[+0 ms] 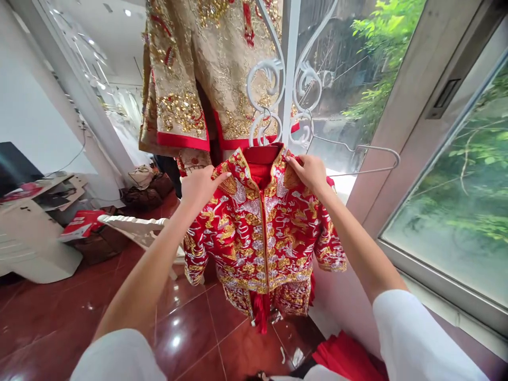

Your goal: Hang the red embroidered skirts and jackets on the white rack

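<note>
A red jacket (262, 233) with gold and silver embroidery hangs by its hanger hook (265, 127) from a white scrolled metal rack (288, 69). My left hand (200, 185) is closed on the jacket's left shoulder, pinching the fabric. My right hand (307, 172) grips the right shoulder near the collar. A second, empty wire hanger (369, 153) juts out to the right behind the jacket. Above hangs a larger gold embroidered robe (198, 74) with red trim.
A large window (460, 196) with green foliage outside runs along the right. A white desk with papers (35, 211) stands at the left. A white folding frame (138, 227) leans below the jacket. Red cloth (345, 357) lies on the glossy red tile floor (190, 338).
</note>
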`<state>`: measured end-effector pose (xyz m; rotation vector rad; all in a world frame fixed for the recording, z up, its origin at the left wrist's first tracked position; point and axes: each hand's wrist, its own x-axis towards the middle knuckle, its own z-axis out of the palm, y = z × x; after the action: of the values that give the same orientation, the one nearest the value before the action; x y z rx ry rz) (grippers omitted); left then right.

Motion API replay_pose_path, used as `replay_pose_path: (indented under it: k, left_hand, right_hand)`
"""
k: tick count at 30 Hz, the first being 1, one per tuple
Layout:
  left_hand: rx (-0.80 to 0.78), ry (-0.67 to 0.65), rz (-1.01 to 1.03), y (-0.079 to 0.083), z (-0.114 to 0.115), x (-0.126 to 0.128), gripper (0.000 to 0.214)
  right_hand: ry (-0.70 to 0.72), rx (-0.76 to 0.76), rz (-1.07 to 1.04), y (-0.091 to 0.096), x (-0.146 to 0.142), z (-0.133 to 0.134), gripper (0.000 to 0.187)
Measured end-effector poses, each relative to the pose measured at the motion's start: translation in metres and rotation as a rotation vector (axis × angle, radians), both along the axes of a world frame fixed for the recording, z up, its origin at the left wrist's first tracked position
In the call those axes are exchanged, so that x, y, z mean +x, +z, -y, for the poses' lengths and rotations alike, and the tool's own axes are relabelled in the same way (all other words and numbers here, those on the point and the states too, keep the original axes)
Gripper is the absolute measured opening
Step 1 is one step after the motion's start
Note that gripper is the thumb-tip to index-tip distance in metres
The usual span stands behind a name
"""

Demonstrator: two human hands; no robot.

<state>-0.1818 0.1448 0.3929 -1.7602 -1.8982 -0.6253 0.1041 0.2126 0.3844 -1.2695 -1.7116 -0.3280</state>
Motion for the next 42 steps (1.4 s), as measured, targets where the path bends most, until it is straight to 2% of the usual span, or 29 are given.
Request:
replay_pose_path:
  k: [2,6,8,9,10,12,14,16,18,20,22,25,29,32,37,42]
  left_hand:
    - [-0.019,0.008,0.011,0.013,0.001,0.002,0.067]
    - [0.054,0.016,0.04,0.041,0.008,0.01,0.066]
    - [0.087,0.028,0.024,0.041,0.019,0.009,0.063]
    - [0.083,0.03,0.009,0.033,0.027,0.008,0.06]
    - [0.061,0.033,-0.01,0.02,0.038,0.008,0.057]
    - [-0.043,0.033,-0.049,-0.025,0.062,0.007,0.053]
    - [-0.202,0.031,-0.096,-0.085,0.087,0.01,0.05]
    - [-0.4,-0.033,-0.106,-0.148,0.105,0.017,0.044]
    - [-0.55,-0.088,-0.063,-0.203,0.111,0.026,0.039]
    - [-0.658,-0.124,-0.011,-0.244,0.105,0.035,0.037]
    - [-0.699,-0.145,0.028,-0.267,0.09,0.041,0.037]
    - [-0.705,-0.145,0.059,-0.278,0.064,0.043,0.038]
    - [-0.643,-0.15,0.084,-0.274,0.037,0.044,0.043]
    - [-0.64,-0.166,0.126,-0.275,0.02,0.048,0.047]
    - [-0.711,-0.177,0.179,-0.289,0.006,0.053,0.049]
    - [-0.62,-0.173,0.189,-0.287,-0.003,0.039,0.043]
  right_hand:
    - [-0.031,-0.005,-0.052,0.01,0.002,0.001,0.052]
    - [-0.084,0.086,-0.192,0.032,-0.001,0.013,0.054]
    - [-0.094,0.101,-0.232,0.03,-0.001,0.029,0.053]
    - [-0.099,0.088,-0.235,0.022,0.001,0.041,0.052]
    - [-0.098,0.063,-0.225,0.008,0.003,0.054,0.052]
    - [-0.066,-0.027,-0.187,-0.038,0.012,0.085,0.052]
    - [0.026,-0.161,-0.155,-0.103,0.024,0.116,0.052]
    - [0.099,-0.389,-0.189,-0.173,0.035,0.141,0.051]
    - [0.04,-0.591,-0.277,-0.233,0.042,0.155,0.049]
    - [-0.017,-0.729,-0.316,-0.274,0.045,0.158,0.049]
    - [-0.064,-0.773,-0.313,-0.292,0.046,0.151,0.051]
    - [-0.111,-0.751,-0.256,-0.29,0.044,0.132,0.053]
    - [-0.172,-0.718,-0.158,-0.271,0.044,0.102,0.053]
    - [-0.182,-0.706,-0.099,-0.268,0.045,0.084,0.055]
    - [-0.199,-0.744,-0.085,-0.275,0.047,0.072,0.056]
    - [-0.236,-0.672,-0.028,-0.257,0.038,0.07,0.055]
